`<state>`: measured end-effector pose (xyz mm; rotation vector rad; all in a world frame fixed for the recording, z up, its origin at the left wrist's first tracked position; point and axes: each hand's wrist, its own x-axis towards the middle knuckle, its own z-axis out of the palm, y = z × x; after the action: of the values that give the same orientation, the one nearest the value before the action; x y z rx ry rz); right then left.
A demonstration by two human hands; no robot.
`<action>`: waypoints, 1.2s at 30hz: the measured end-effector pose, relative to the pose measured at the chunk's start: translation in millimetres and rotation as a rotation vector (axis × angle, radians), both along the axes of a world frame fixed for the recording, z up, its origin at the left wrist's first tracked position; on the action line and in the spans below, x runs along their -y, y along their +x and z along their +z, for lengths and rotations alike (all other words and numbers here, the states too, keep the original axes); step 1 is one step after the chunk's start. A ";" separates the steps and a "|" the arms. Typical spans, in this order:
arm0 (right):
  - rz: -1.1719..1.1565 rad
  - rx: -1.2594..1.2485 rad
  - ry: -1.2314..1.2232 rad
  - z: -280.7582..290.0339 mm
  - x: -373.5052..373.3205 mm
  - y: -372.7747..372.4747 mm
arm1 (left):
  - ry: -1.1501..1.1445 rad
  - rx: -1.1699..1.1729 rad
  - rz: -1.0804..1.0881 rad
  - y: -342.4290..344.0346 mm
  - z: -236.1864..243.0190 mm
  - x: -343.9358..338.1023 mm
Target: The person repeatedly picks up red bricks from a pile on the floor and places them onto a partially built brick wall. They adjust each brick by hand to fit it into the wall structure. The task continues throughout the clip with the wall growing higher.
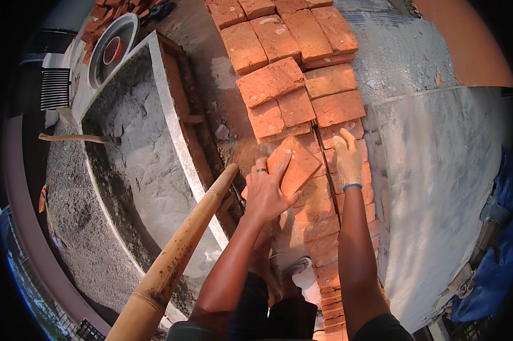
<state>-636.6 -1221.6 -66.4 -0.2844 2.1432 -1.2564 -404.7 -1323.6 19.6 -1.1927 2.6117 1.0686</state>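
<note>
My left hand (266,187) grips an orange-red brick (297,167) held at an angle above the brick row, just right of a bamboo pole (182,250). My right hand (347,159), pale at the fingers and with a blue band at the wrist, rests at or just over the stacked bricks (336,108) to the right, its fingers apart and slightly bent. Beyond both hands, more bricks (285,34) lie in stacked rows running away from me.
At left, a concrete trough (165,96) holds grey mortar and a wooden-handled tool (74,138); gravel (80,216), a round basin (128,34) and a brick pile (97,14) surround it. At right are a grey concrete slab (432,187) and blue tarpaulin (489,261).
</note>
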 end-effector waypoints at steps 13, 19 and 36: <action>-0.002 0.119 0.124 -19.7 -125.0 34.0 | -0.534 0.026 0.096 -67.4 -108.5 68.6; 0.195 -0.224 0.016 -50.4 94.0 3.3 | 0.245 -0.415 0.751 -44.9 -150.4 99.7; -0.043 0.280 0.168 63.2 -144.5 155.6 | 0.164 -0.320 0.698 55.4 -125.5 8.7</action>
<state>-481.0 -1077.1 -3.2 0.0088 2.0039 -1.0619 -349.3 -1332.2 -105.9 -2.1143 2.2617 1.6582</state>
